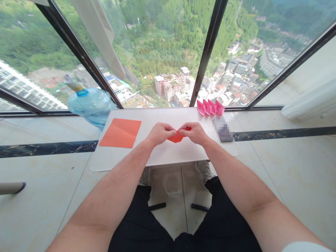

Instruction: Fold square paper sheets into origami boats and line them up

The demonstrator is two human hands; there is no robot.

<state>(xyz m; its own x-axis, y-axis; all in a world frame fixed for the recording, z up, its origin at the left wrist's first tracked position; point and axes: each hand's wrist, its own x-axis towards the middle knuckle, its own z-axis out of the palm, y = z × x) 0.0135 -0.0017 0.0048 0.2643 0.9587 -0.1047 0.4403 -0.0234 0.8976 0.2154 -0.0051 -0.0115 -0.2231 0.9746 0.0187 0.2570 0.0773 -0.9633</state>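
Observation:
A small folded piece of orange-red paper (pixel 175 137) is held between my two hands, above the middle of the white table. My left hand (pixel 161 133) pinches its left side with thumb and fingers. On the other side, my right hand (pixel 193 132) grips the paper's upper right part, and the fingers hide some of it. A flat orange sheet of paper (pixel 120 133) lies on the table to the left. Pink folded paper pieces (pixel 210 107) stand in a row at the back right corner.
The low white table (pixel 168 154) stands against the window. A phone (pixel 225 134), partly blurred, lies at its right edge. Behind the left corner is a large blue water bottle (pixel 90 103) on the floor. A white curtain (pixel 102 38) hangs at the glass.

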